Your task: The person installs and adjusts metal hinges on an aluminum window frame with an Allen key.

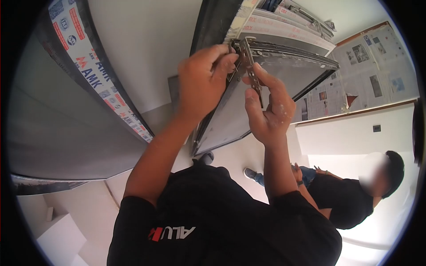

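A narrow metal hinge strip with holes (246, 54) stands at the upper corner of a dark-framed panel (239, 108). My right hand (275, 106) pinches the strip's lower part between thumb and fingers. White specks dot that hand. My left hand (202, 82) is closed beside the strip's upper end, fingertips against the corner of the frame. Whatever lies between those fingertips is too small and hidden to name. Behind my left hand runs a dark upright frame member (215, 22).
A large grey panel edged with printed AMK tape (91, 73) curves along the left. Taped profiles (284, 26) lie at the top. Newspaper sheets (359, 75) cover a surface at right. Another person in black (341, 199) is at lower right. A white box (62, 239) sits lower left.
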The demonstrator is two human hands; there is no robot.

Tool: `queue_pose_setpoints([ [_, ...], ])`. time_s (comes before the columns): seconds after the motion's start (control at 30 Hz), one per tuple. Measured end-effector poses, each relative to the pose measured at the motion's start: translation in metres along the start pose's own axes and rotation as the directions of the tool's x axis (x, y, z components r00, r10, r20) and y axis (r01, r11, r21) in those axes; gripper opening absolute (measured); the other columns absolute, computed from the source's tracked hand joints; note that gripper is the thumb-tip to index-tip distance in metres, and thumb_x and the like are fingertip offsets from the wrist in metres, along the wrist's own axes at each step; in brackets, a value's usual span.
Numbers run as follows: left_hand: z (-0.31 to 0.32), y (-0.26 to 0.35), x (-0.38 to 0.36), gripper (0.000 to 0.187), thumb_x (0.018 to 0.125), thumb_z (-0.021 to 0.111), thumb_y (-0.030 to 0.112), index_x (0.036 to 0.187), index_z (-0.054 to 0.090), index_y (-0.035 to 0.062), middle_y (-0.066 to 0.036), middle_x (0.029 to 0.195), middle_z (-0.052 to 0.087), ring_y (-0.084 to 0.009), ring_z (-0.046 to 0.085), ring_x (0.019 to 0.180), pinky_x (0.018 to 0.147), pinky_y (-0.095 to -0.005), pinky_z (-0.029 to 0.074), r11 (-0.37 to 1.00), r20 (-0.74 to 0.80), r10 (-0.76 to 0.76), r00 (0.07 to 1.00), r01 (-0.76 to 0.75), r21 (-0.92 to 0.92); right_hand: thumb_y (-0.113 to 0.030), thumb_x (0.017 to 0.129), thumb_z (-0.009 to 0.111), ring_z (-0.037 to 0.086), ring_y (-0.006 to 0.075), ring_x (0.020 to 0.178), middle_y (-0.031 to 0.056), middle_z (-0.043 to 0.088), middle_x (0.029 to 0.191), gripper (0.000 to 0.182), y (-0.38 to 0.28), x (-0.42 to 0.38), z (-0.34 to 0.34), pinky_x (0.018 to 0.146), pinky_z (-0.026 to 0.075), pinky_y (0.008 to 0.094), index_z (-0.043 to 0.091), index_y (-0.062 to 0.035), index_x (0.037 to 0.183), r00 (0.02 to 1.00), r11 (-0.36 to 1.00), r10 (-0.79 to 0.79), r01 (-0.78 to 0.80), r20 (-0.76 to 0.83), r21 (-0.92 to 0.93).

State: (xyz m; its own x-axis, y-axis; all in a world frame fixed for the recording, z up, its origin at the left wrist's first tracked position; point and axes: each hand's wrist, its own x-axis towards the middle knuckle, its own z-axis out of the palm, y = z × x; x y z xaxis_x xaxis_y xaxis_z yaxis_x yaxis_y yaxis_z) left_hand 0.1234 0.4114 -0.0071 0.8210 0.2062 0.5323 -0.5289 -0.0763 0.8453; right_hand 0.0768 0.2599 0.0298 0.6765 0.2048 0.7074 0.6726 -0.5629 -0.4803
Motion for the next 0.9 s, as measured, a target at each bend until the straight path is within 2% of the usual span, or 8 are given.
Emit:
queue_pose_setpoints([
  [0.1, -0.008, -0.002, 0.003, 0.017, 0.091, 0.073, 0.002, 0.107, 0.073, -0.0023, -0.014, 0.09, 0.075, -0.0198, 0.074, 0.077, 0.068, -0.0275, 0.057, 0.999, 0.048, 0.039, 0.998, -0.037, -0.03, 0.004, 0.081, 0.072, 0.075, 0.0261, 0.093, 0.017, 0.075, 0.107, 0.046, -0.003, -0.006, -0.003, 0.085, 0.057, 0.0329, 0.068, 0.001, 0.126, 1.0, 1.0, 0.012, -0.012, 0.007, -0.01],
  [0.17, -0.014, -0.002, 0.004, 0.018, 0.089, 0.074, 0.001, 0.107, 0.074, -0.0008, -0.012, 0.092, 0.076, -0.0215, 0.075, 0.08, 0.071, -0.0274, 0.059, 0.93, 0.148, 0.274, 0.95, -0.301, 0.212, 0.003, 0.081, 0.072, 0.074, 0.0266, 0.093, 0.0164, 0.075, 0.107, 0.046, -0.003, -0.007, -0.003, 0.085, 0.057, 0.0329, 0.068, 0.0004, 0.126, 1.0, 1.0, 0.023, -0.023, 0.006, -0.008],
  [0.2, -0.014, -0.006, 0.004, 0.018, 0.089, 0.074, 0.001, 0.107, 0.074, -0.0008, -0.012, 0.092, 0.076, -0.0215, 0.075, 0.08, 0.071, -0.0274, 0.059, 0.93, 0.151, 0.273, 0.95, -0.3, 0.211, 0.003, 0.081, 0.073, 0.074, 0.0272, 0.094, 0.0162, 0.075, 0.107, 0.046, -0.003, -0.006, -0.003, 0.084, 0.057, 0.0329, 0.068, 0.0005, 0.126, 1.0, 1.0, 0.004, -0.004, 0.008, -0.02],
  [0.27, -0.03, -0.01, -0.003, 0.021, 0.085, 0.076, -0.002, 0.106, 0.075, -0.0002, -0.011, 0.093, 0.076, -0.0236, 0.074, 0.082, 0.071, -0.0289, 0.06, 0.805, 0.123, 0.527, 0.841, -0.54, 0.245, 0.003, 0.081, 0.073, 0.074, 0.0277, 0.094, 0.016, 0.075, 0.106, 0.046, -0.022, -0.01, 0.003, 0.084, 0.057, 0.033, 0.068, 0.0006, 0.126, 1.0, 0.999, -0.024, 0.024, 0.004, -0.028],
  [0.37, -0.028, -0.018, -0.002, 0.026, 0.08, 0.077, -0.007, 0.105, 0.076, -0.0003, -0.012, 0.093, 0.075, -0.0245, 0.074, 0.082, 0.069, -0.0309, 0.06, 0.699, 0.111, 0.666, 0.738, -0.668, 0.254, 0.002, 0.081, 0.073, 0.074, 0.0284, 0.094, 0.0155, 0.075, 0.105, 0.046, -0.023, -0.009, 0.002, 0.083, 0.057, 0.0328, 0.068, 0.0009, 0.127, 0.999, 0.999, -0.029, 0.03, 0.02, -0.034],
  [0.47, -0.029, -0.024, 0.0, 0.036, 0.074, 0.073, -0.009, 0.109, 0.074, 0.0003, -0.01, 0.096, 0.072, -0.0271, 0.072, 0.086, 0.072, -0.0351, 0.06, 0.678, 0.128, 0.694, 0.709, -0.703, 0.216, 0.002, 0.082, 0.073, 0.074, 0.0281, 0.092, 0.0157, 0.074, 0.103, 0.046, -0.024, -0.009, 0.0, 0.082, 0.057, 0.0328, 0.067, 0.001, 0.127, 0.999, 0.998, -0.028, 0.03, 0.033, -0.059],
  [0.7, -0.026, -0.016, -0.007, 0.032, 0.074, 0.078, -0.009, 0.105, 0.075, -0.0043, -0.012, 0.092, 0.073, -0.0262, 0.073, 0.086, 0.073, -0.0333, 0.061, 0.686, 0.086, 0.676, 0.732, -0.668, 0.289, 0.003, 0.082, 0.072, 0.074, 0.0262, 0.092, 0.0162, 0.074, 0.104, 0.045, -0.023, -0.008, 0.001, 0.083, 0.057, 0.0323, 0.067, 0.001, 0.127, 0.999, 0.999, -0.027, 0.028, 0.025, -0.035],
  [0.9, -0.04, -0.024, 0.013, 0.038, 0.066, 0.076, -0.007, 0.104, 0.072, -0.01, -0.014, 0.096, 0.07, -0.0315, 0.072, 0.09, 0.077, -0.0364, 0.062, 0.46, 0.265, 0.818, 0.51, -0.858, 0.23, 0.003, 0.083, 0.071, 0.075, 0.026, 0.092, 0.0163, 0.074, 0.104, 0.045, -0.023, -0.009, 0.0, 0.083, 0.057, 0.0322, 0.067, 0.0013, 0.127, 0.999, 0.999, -0.008, 0.009, 0.036, -0.049],
])
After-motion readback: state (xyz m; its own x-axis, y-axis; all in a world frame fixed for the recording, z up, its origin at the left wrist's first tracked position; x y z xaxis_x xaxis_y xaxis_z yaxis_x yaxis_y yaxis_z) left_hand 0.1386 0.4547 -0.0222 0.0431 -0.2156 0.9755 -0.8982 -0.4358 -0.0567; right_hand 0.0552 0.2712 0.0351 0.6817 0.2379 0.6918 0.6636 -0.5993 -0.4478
